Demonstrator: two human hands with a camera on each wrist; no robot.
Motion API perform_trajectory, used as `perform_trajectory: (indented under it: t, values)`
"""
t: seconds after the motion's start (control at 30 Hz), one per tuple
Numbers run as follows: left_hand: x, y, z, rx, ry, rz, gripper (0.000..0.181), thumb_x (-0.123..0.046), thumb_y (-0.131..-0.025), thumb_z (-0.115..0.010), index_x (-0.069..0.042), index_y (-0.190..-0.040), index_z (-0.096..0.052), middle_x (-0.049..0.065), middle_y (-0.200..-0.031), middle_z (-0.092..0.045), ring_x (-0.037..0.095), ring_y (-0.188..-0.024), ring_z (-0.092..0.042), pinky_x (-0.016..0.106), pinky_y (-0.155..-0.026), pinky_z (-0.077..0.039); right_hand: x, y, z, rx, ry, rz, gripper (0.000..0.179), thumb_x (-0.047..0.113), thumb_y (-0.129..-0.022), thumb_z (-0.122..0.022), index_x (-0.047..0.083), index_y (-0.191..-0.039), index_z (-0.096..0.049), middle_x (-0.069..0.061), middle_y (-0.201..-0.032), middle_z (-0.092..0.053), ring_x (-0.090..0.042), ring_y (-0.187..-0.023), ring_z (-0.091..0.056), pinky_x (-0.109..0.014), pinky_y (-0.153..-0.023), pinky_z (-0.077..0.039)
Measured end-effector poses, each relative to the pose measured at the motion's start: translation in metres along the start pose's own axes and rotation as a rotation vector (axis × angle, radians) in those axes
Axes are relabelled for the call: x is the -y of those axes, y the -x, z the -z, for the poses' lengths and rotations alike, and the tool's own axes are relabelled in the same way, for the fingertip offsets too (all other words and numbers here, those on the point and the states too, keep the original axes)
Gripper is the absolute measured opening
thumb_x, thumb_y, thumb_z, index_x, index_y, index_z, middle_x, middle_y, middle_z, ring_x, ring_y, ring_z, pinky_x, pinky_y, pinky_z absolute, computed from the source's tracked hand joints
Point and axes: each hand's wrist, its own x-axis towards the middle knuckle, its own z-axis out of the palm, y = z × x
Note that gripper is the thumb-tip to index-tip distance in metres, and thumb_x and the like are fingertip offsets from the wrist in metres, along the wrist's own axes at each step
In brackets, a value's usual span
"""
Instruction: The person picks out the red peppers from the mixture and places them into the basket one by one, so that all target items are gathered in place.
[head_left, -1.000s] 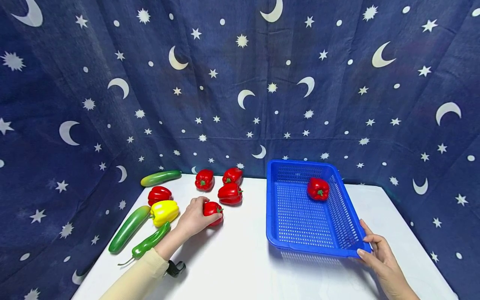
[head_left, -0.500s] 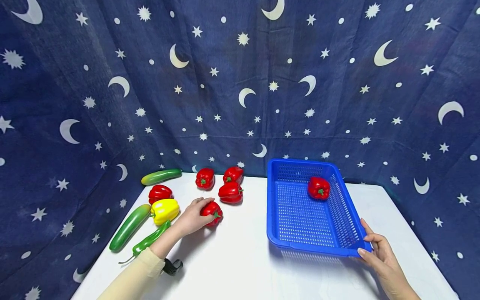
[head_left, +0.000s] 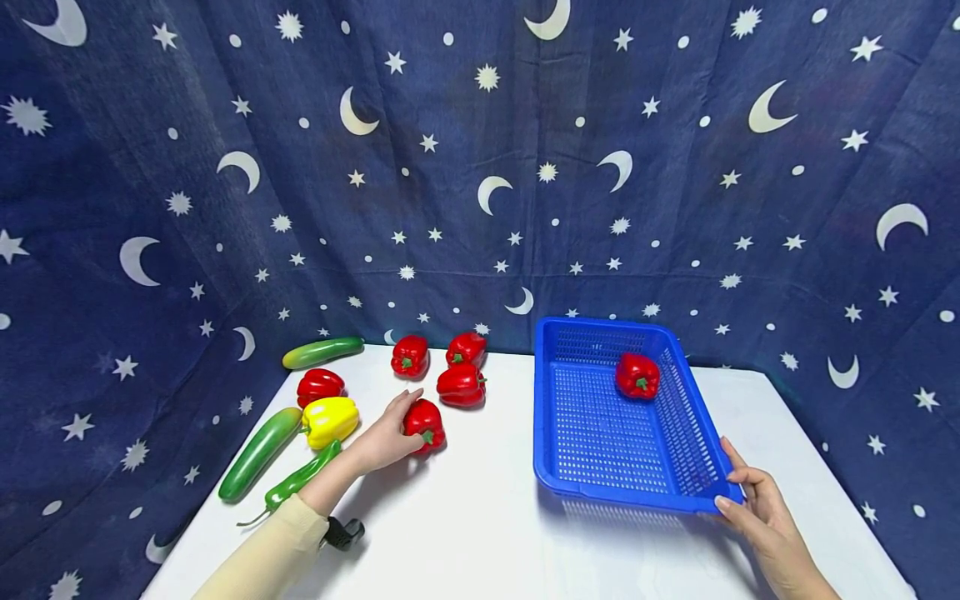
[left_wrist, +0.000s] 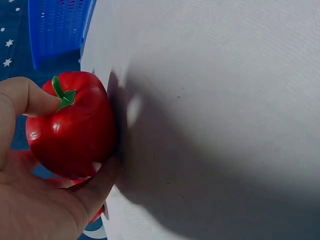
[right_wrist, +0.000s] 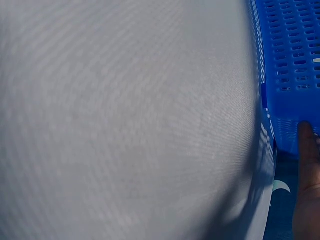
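The left hand (head_left: 384, 435) curls its thumb and fingers round a red bell pepper (head_left: 426, 422), left of the blue basket (head_left: 542, 400) and apart from it, while the right hand (head_left: 768, 521) pinches the basket's near right corner. A second red pepper (head_left: 637, 376) lies inside the basket; left of the basket lie three more red peppers (head_left: 461, 386), with another red pepper (head_left: 320, 387), a yellow pepper (head_left: 332, 422), a green chili (head_left: 294, 485) and two cucumbers (head_left: 258, 457) farther left.
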Motion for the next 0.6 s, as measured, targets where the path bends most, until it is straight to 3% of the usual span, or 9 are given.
perform_trajectory:
  t: [0.37,0.6]
  values:
    - [0.0051,0.0002,-0.0034,-0.003,0.103,0.090,0.084,-0.015,-0.087,-0.074,-0.015,-0.160,-0.034,0.019,-0.150,-0.047,0.037,-0.130,-0.048,0.060,-0.110,-0.040,-0.0004,-0.0002,0.0002,-0.003,0.005,-0.012,0.030,-0.003,-0.104,-0.048,0.012,-0.128,-0.039,0.005,-0.172,-0.009,0.009,-0.134,-0.037,-0.017,-0.091,-0.052]
    - [0.0036,0.0016,-0.0017,-0.012,0.119,0.035,0.079,-0.016,-0.088,-0.074,-0.015,-0.158,-0.038,0.018,-0.146,-0.049,0.035,-0.126,-0.051,0.057,-0.107,-0.044,-0.0008,-0.0005,0.0004,-0.004,0.004,-0.012,0.030,-0.003,-0.104,-0.048,0.012,-0.128,-0.039,0.005,-0.172,-0.009,0.007,-0.136,-0.035,-0.017,-0.091,-0.052]
